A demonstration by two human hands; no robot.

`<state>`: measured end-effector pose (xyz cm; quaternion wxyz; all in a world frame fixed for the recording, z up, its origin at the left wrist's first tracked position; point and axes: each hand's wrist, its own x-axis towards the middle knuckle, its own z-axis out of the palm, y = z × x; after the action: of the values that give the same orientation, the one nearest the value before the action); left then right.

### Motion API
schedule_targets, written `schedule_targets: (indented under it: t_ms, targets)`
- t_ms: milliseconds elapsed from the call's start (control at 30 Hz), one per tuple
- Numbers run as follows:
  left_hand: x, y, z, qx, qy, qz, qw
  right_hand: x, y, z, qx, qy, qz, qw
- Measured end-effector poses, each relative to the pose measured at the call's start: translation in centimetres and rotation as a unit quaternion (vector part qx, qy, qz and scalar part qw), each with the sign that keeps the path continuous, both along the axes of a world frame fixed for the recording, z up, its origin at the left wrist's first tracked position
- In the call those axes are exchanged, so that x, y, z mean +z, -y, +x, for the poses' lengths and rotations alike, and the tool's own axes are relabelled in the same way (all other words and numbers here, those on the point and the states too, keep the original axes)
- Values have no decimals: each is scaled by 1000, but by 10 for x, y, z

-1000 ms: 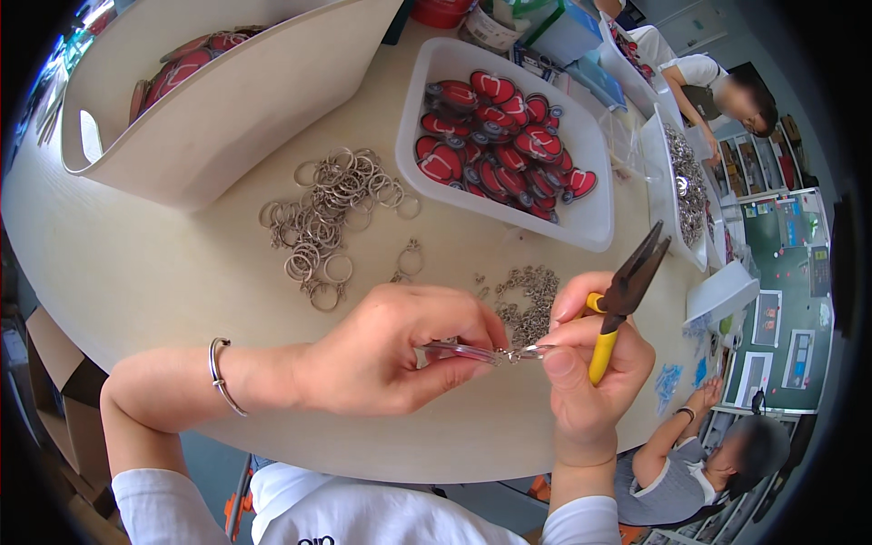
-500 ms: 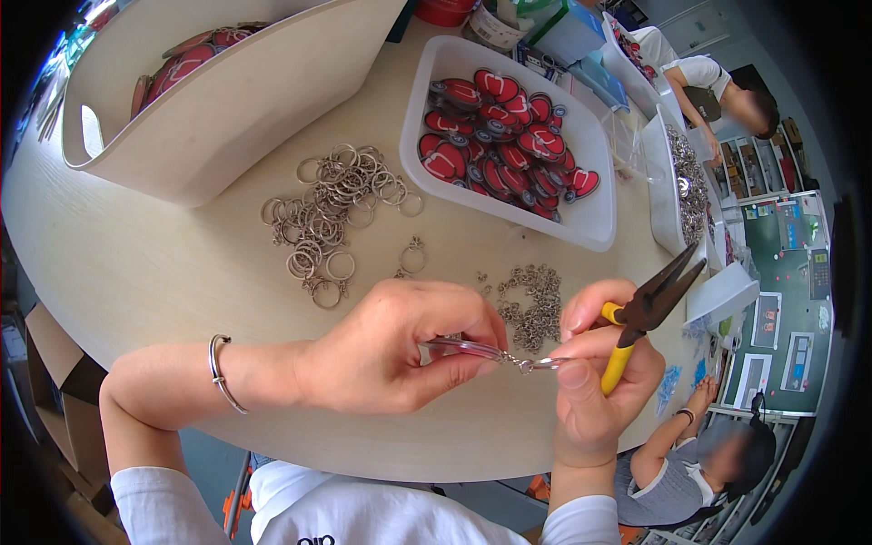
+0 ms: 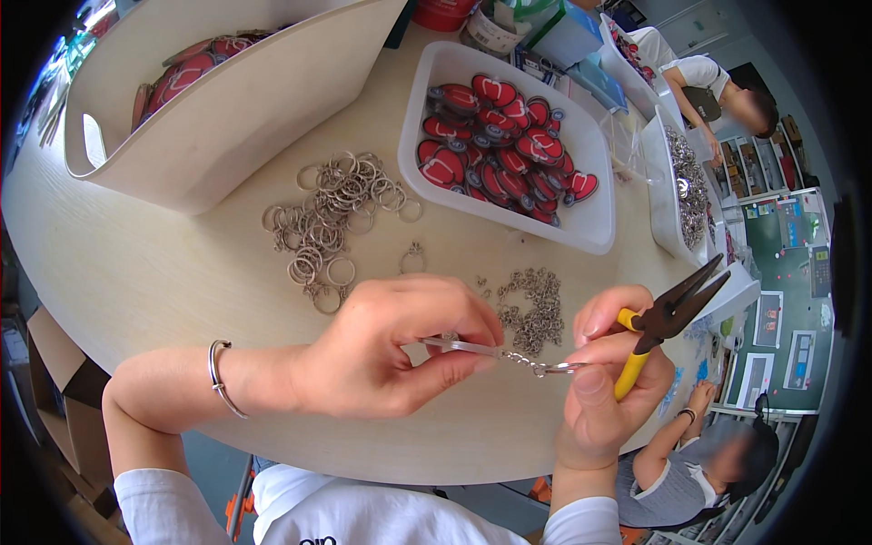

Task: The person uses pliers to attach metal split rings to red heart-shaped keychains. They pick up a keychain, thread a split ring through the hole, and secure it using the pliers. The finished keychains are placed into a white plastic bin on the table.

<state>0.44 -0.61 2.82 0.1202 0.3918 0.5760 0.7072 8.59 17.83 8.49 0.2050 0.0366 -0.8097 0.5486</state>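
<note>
My left hand (image 3: 400,350) pinches a flat, clear-edged keychain charm (image 3: 465,346), seen edge-on, between thumb and fingers. From the charm a short silver chain (image 3: 520,360) runs across to a key ring (image 3: 569,368). My right hand (image 3: 610,391) grips that ring between thumb and forefinger. The same hand also holds pliers (image 3: 668,318) with yellow handles; their dark jaws stand apart and point up and to the right. Below the hands' far side lie a heap of small chain links (image 3: 536,313) and a loose key ring with chain (image 3: 413,259).
Many key rings (image 3: 331,218) lie piled on the table (image 3: 182,272). Beyond them stands a white tub (image 3: 599,241) of red charms, with a large cream bin (image 3: 263,109) at left. A tray of metal parts (image 3: 686,186) stands at right. Two other people sit on the right.
My right hand has shifted slightly right with the pliers and ring, and the chain is drawn out longer between my hands. The pliers' jaws look wider apart.
</note>
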Motion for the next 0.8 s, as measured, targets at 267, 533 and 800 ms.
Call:
schedule_targets:
  t_ms: [267,533,800]
  targets:
    - [17,13,-19,105,-275,18,956,14,-6,-2,23,13,152,988]
    - [44,34,-35,129,-389,-27,912,19,-17,-7,96,-78,369,921]
    - [47,36,-34,124,-409,-26,904,19,-16,-5,89,-115,400,905]
